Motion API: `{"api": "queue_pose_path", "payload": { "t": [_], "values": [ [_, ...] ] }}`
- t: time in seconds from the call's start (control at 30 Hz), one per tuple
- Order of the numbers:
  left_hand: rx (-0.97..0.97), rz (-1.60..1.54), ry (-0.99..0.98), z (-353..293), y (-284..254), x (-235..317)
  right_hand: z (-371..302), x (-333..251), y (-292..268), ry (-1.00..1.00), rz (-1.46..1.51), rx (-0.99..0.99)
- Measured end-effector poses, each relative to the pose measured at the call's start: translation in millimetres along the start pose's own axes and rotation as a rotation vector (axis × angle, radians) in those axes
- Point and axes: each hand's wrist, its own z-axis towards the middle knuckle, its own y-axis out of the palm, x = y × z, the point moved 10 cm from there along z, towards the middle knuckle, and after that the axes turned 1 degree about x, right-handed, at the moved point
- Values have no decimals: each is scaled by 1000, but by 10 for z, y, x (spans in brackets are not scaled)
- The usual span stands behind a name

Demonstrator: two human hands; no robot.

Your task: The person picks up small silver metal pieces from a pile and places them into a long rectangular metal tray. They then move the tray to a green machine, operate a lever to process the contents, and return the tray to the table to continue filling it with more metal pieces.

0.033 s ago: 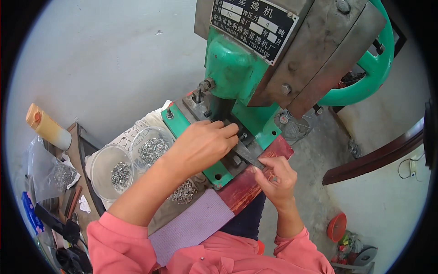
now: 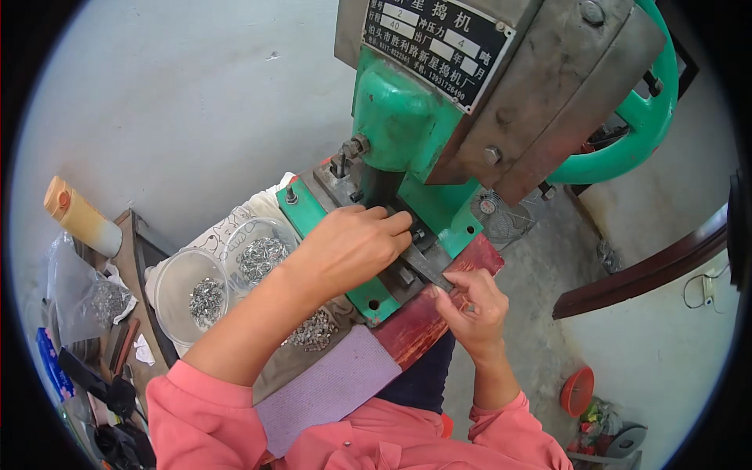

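Note:
A green and grey punch press (image 2: 399,117) stands in front of me. My left hand (image 2: 356,247) reaches across its bed, just below the ram. Its fingers are bent and pinched together at the die; whatever they hold is hidden by the hand. My right hand (image 2: 474,305) is closed at the press's front right edge, thumb and fingers gripping the near end of a flat grey metal strip (image 2: 425,268). The strip's far end runs toward my left fingertips. Beneath my right hand lies a worn red board (image 2: 415,337).
Two clear plastic tubs (image 2: 174,313) of small metal parts stand left of the press, with a loose pile of parts (image 2: 313,333) by my left forearm. A purple cloth (image 2: 333,392) lies in front. A green handwheel (image 2: 627,157) sits at the right; a red bowl (image 2: 578,390) is on the floor.

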Motion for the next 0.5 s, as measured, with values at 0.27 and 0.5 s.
{"api": "queue_pose_path", "payload": {
  "t": [0.27, 0.5],
  "values": [
    [-59, -59, 86, 166, 51, 195, -127, -50, -109, 80, -28, -29],
    [-120, -27, 81, 176, 71, 258, -178, -58, -57, 122, -13, -77]
  ]
}}
